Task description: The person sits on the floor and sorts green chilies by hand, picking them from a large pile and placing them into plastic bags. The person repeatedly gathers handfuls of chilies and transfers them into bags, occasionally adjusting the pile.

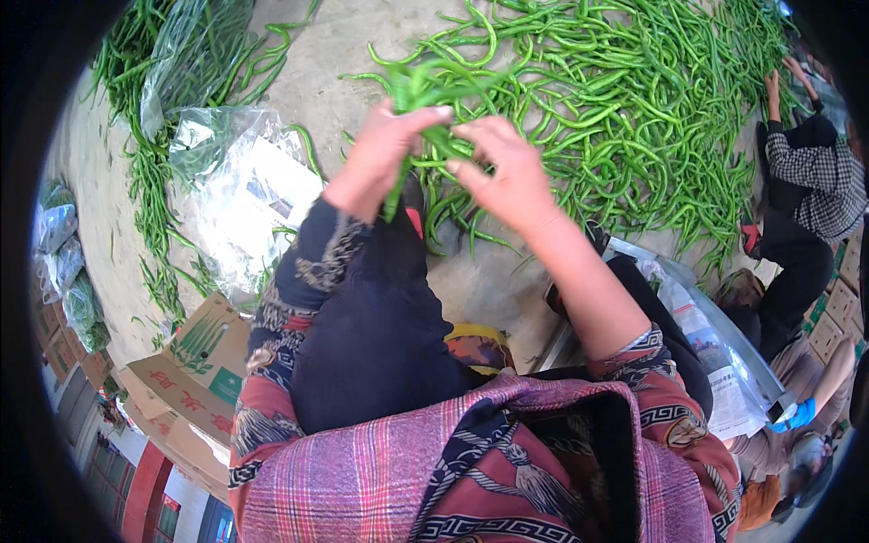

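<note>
My left hand (387, 153) holds a small bunch of long green chili peppers (411, 88), blurred by motion, above my knee. Close on its right, my right hand (502, 166) has its fingers spread and bent towards the bunch; whether it touches a pepper is not clear. Behind and to the right of both hands, a wide heap of green chili peppers (611, 102) lies spread on the concrete floor (319, 61). A few loose peppers lie below the hands, near my shoe.
Clear plastic bags (231, 176) and more peppers (153, 190) lie at left, above an open cardboard box (183, 380). At right stands a metal-framed holder (719, 339) lined with newspaper and plastic. A co-worker in a checked top (815, 166) reaches into the heap; another person wears a blue glove (794, 415).
</note>
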`<control>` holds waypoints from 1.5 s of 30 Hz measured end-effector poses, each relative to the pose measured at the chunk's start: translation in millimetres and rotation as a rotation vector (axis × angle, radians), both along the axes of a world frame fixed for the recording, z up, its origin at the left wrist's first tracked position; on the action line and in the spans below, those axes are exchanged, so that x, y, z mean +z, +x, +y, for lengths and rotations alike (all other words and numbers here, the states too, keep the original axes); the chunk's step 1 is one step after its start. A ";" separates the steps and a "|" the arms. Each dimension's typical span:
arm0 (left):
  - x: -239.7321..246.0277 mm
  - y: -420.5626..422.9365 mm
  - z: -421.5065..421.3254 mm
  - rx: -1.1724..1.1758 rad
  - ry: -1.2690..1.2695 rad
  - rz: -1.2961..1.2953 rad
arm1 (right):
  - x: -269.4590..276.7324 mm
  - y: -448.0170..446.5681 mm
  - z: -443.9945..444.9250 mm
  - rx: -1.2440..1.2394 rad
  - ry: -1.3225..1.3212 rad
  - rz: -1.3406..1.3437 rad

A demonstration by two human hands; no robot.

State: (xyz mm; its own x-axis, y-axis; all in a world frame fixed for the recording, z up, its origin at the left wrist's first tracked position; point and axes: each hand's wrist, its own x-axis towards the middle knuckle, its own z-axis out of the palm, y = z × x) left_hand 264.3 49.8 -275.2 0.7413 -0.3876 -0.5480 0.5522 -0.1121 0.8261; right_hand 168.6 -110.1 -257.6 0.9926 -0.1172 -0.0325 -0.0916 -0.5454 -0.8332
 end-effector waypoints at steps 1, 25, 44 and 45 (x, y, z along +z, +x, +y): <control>20.1 7.1 16.7 -0.054 0.073 -0.017 | -0.8 0.9 -11.4 -0.050 0.189 -0.019; 87.1 -76.7 174.4 0.162 0.960 0.008 | -57.6 21.9 6.9 -0.192 0.694 0.263; -10.8 -12.0 121.7 0.457 0.096 0.044 | -77.3 30.4 23.0 -0.240 0.622 0.353; -19.7 4.9 120.6 0.481 -0.092 0.021 | -82.9 34.1 15.1 -0.222 0.595 0.354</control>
